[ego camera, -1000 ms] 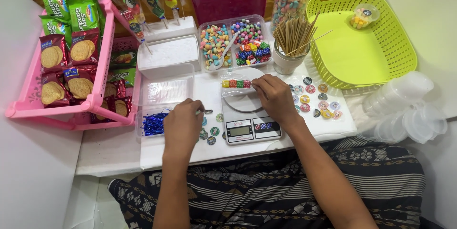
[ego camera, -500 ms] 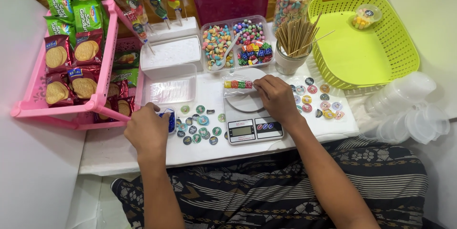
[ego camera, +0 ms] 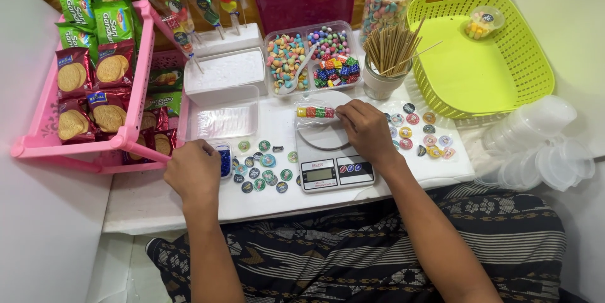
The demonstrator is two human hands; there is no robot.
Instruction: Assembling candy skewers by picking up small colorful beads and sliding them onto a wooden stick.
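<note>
Candy skewer (ego camera: 317, 112) is lying across the scale (ego camera: 328, 155) at frame centre, the right hand (ego camera: 368, 130) pinching its end to steady it. Left hand (ego camera: 195, 167), lower left, is curling over a blue-filled box (ego camera: 222, 159) beside scattered badges (ego camera: 261, 167).

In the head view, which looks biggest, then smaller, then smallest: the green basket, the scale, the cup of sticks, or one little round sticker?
1. Green basket
2. Scale
3. Cup of sticks
4. Round sticker

All sit about equally far from the camera, so the order looks safe.
</note>
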